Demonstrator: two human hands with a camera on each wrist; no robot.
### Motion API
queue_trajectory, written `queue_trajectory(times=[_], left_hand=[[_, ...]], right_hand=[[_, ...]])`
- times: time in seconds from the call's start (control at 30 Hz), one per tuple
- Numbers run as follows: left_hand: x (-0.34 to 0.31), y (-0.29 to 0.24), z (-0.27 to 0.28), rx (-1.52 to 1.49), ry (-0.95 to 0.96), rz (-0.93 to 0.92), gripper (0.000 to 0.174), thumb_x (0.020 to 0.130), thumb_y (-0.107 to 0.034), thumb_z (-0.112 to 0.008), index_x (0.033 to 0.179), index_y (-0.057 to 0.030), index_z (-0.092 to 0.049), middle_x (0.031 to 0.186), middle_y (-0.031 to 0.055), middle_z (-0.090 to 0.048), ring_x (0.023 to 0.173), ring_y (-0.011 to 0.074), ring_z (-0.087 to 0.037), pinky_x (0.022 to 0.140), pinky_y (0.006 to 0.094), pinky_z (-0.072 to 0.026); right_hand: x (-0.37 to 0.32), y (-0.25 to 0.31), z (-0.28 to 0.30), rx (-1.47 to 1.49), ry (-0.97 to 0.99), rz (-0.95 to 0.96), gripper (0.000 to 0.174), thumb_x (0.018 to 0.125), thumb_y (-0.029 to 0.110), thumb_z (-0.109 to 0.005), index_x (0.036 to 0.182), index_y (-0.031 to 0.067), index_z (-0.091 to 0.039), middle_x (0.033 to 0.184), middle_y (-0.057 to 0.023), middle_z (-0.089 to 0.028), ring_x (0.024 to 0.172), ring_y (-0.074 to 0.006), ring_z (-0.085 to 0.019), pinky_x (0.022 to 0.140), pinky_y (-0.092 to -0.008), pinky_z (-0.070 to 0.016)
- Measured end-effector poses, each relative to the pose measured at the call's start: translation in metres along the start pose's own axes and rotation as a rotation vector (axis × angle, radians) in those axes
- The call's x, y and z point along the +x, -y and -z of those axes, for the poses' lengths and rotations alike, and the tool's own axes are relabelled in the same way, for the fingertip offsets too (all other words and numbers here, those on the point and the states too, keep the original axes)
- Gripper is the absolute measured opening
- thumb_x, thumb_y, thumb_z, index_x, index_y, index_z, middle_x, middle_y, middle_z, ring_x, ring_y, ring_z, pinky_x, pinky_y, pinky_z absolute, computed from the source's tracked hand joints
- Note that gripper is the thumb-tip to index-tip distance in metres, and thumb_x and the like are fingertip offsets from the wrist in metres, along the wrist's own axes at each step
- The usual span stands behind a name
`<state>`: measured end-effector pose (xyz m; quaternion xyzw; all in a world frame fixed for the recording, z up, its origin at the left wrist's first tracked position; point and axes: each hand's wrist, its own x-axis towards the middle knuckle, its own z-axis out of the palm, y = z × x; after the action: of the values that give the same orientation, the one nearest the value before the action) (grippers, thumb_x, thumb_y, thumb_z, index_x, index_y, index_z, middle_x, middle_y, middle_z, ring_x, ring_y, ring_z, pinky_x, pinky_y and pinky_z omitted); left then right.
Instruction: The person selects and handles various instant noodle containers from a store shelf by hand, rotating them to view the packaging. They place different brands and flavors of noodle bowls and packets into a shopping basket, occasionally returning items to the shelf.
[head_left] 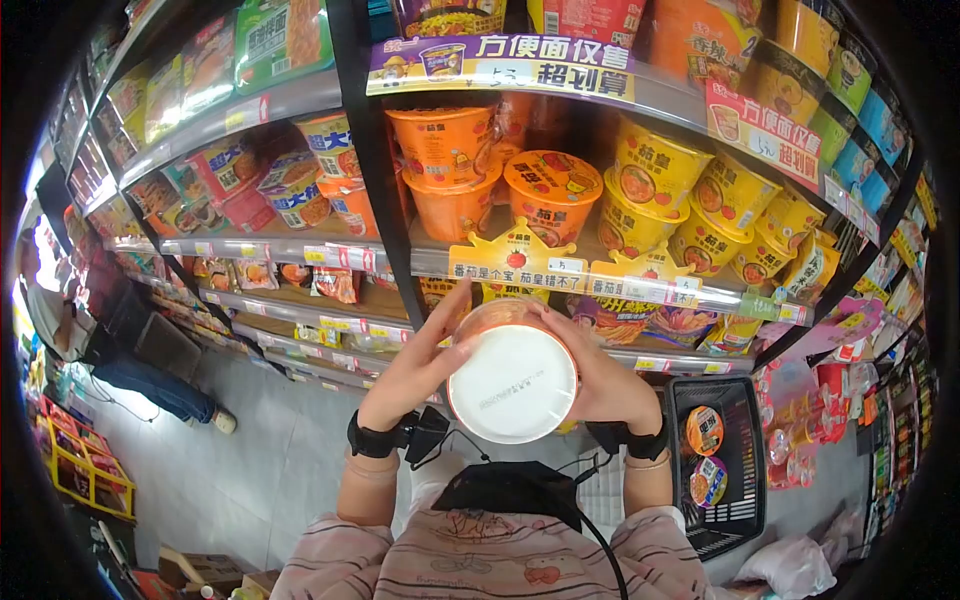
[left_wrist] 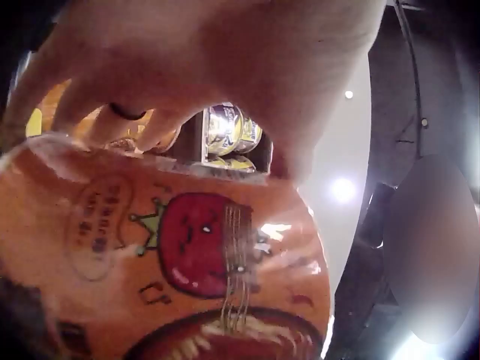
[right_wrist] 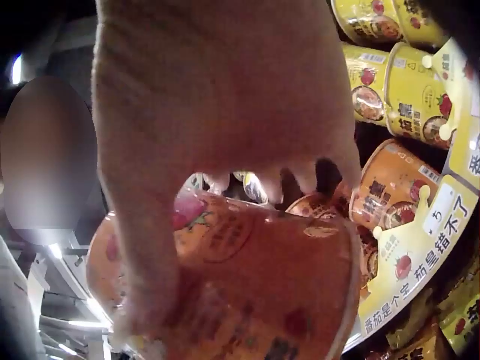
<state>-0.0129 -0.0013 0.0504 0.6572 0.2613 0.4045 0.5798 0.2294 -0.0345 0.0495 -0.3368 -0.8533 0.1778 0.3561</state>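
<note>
An orange instant noodle cup (head_left: 513,385) is held between both hands in front of the chest, its printed white base facing the head camera. My left hand (head_left: 412,368) grips its left side, with the thumb near the base's edge. On the other side my right hand (head_left: 612,385) wraps round the wall. A smiling tomato and a noodle picture show on the cup (left_wrist: 195,240) in the left wrist view. From the right wrist, the thumb lies over the near wall of the cup (right_wrist: 262,277) and the fingertips reach its far side.
Ahead, a shelf holds stacked orange noodle cups (head_left: 450,150) and yellow noodle cups (head_left: 650,185) behind crown-shaped price signs (head_left: 520,255). A black shopping basket (head_left: 745,500) with two noodle cups stands at lower right. Another person (head_left: 130,360) is at far left.
</note>
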Motion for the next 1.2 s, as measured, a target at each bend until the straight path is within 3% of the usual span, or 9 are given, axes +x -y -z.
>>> queue_trajectory(times=[0.07, 0.17, 0.2, 0.3, 0.53, 0.6, 0.8, 1.03, 1.2], left_hand=[[0.001, 0.001, -0.001, -0.179, -0.052, -0.077, 0.104, 0.070, -0.048, -0.067, 0.140, -0.0054, -0.004, 0.147, 0.0116, -0.005, 0.133, 0.0242, -0.018, 0.106, 0.0380, -0.0140], [-0.005, 0.012, 0.010, 0.022, 0.035, -0.386, 0.120, 0.057, -0.035, -0.081, 0.141, -0.0093, 0.001, 0.146, 0.0104, -0.005, 0.133, 0.0262, -0.012, 0.107, 0.0399, -0.0147], [-0.009, 0.009, 0.007, 0.137, 0.017, -0.302, 0.136, 0.041, -0.038, -0.087, 0.140, -0.0080, 0.001, 0.146, 0.0109, -0.005, 0.134, 0.0266, -0.007, 0.108, 0.0408, -0.0120], [-0.015, 0.006, -0.003, 0.487, -0.002, -0.333, 0.133, 0.042, -0.032, -0.088, 0.140, -0.0061, -0.002, 0.146, 0.0123, -0.006, 0.134, 0.0267, -0.009, 0.107, 0.0399, -0.0145], [-0.023, 0.003, -0.006, 0.355, -0.130, -0.320, 0.116, 0.042, -0.025, -0.088, 0.136, -0.0028, -0.023, 0.140, 0.0126, -0.028, 0.129, 0.0246, -0.028, 0.105, 0.0365, -0.0236], [-0.025, 0.002, -0.006, 0.348, -0.138, -0.329, 0.115, 0.041, -0.025, -0.088, 0.135, -0.0030, -0.025, 0.139, 0.0120, -0.031, 0.128, 0.0241, -0.030, 0.104, 0.0361, -0.0246], [-0.030, -0.002, -0.007, 0.323, -0.153, -0.280, 0.114, 0.040, -0.025, -0.088, 0.135, -0.0038, -0.029, 0.138, 0.0103, -0.034, 0.127, 0.0219, -0.032, 0.103, 0.0349, -0.0257], [-0.032, 0.001, 0.000, 0.322, -0.121, -0.208, 0.116, 0.039, -0.023, -0.088, 0.136, -0.0038, -0.027, 0.139, 0.0102, -0.033, 0.127, 0.0217, -0.032, 0.103, 0.0349, -0.0254], [-0.026, 0.002, 0.001, 0.366, -0.156, -0.271, 0.099, 0.053, -0.014, -0.082, 0.136, -0.0046, -0.028, 0.139, 0.0098, -0.033, 0.127, 0.0222, -0.032, 0.104, 0.0355, -0.0256]], right_hand=[[0.003, 0.002, -0.001, 0.106, -0.004, -0.041, 0.111, 0.047, 0.026, -0.085, 0.136, 0.0037, -0.023, 0.136, -0.0176, -0.033, 0.127, -0.0302, -0.031, 0.104, -0.0365, -0.0242], [0.005, 0.018, -0.002, 0.281, -0.158, -0.230, 0.116, 0.043, 0.027, -0.087, 0.136, 0.0026, -0.022, 0.136, -0.0168, -0.033, 0.127, -0.0255, -0.033, 0.103, -0.0344, -0.0255], [0.007, 0.022, -0.006, 0.279, -0.240, -0.214, 0.120, 0.040, 0.028, -0.088, 0.137, 0.0025, -0.021, 0.134, -0.0164, -0.037, 0.124, -0.0226, -0.037, 0.101, -0.0335, -0.0283], [0.007, 0.030, -0.016, 0.159, -0.269, -0.199, 0.121, 0.040, 0.030, -0.088, 0.137, 0.0027, -0.021, 0.132, -0.0168, -0.041, 0.120, -0.0247, -0.042, 0.098, -0.0346, -0.0338], [0.003, 0.036, -0.028, 0.117, -0.300, -0.216, 0.117, 0.043, 0.032, -0.087, 0.136, 0.0025, -0.023, 0.127, -0.0171, -0.046, 0.113, -0.0272, -0.049, 0.092, -0.0361, -0.0395], [0.003, 0.041, -0.027, 0.161, -0.284, -0.244, 0.116, 0.042, 0.026, -0.088, 0.135, 0.0012, -0.024, 0.125, -0.0145, -0.048, 0.114, -0.0246, -0.048, 0.096, -0.0362, -0.0357], [0.006, 0.048, -0.025, 0.090, -0.264, -0.223, 0.118, 0.042, 0.036, -0.087, 0.136, 0.0026, -0.024, 0.124, -0.0191, -0.048, 0.110, -0.0294, -0.051, 0.090, -0.0353, -0.0416], [0.013, 0.053, -0.021, 0.127, -0.208, -0.216, 0.119, 0.044, 0.034, -0.087, 0.136, 0.0017, -0.019, 0.131, -0.0197, -0.040, 0.118, -0.0309, -0.044, 0.095, -0.0378, -0.0365], [0.013, 0.043, -0.024, 0.270, -0.254, -0.205, 0.110, 0.048, 0.025, -0.086, 0.135, 0.0039, -0.022, 0.136, -0.0187, -0.033, 0.124, -0.0344, -0.034, 0.100, -0.0373, -0.0306]])
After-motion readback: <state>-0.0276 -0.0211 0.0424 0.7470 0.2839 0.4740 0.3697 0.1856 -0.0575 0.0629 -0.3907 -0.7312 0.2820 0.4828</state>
